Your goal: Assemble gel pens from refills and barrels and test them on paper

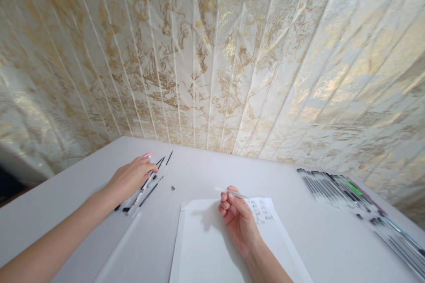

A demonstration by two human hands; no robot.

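My left hand [134, 178] reaches over a loose pile of pens [142, 195] on the left of the table, its fingers bent down among them; whether it grips one is hidden. A pink-tipped pen [148, 154] shows just beyond its knuckles. Over the white paper [206, 239], my right hand [237, 214] is closed, palm turned up, around a thin, pale, clear pen [237, 194] held between thumb and fingers. Rows of handwriting [262, 212] show on the paper's upper right, beside that hand.
Many dark-tipped pens or refills [325, 185] lie in rows on the right of the white table [152, 247], with small black caps near them. A small dark piece [173, 188] lies left of the paper. A gold-patterned curtain [212, 62] hangs behind.
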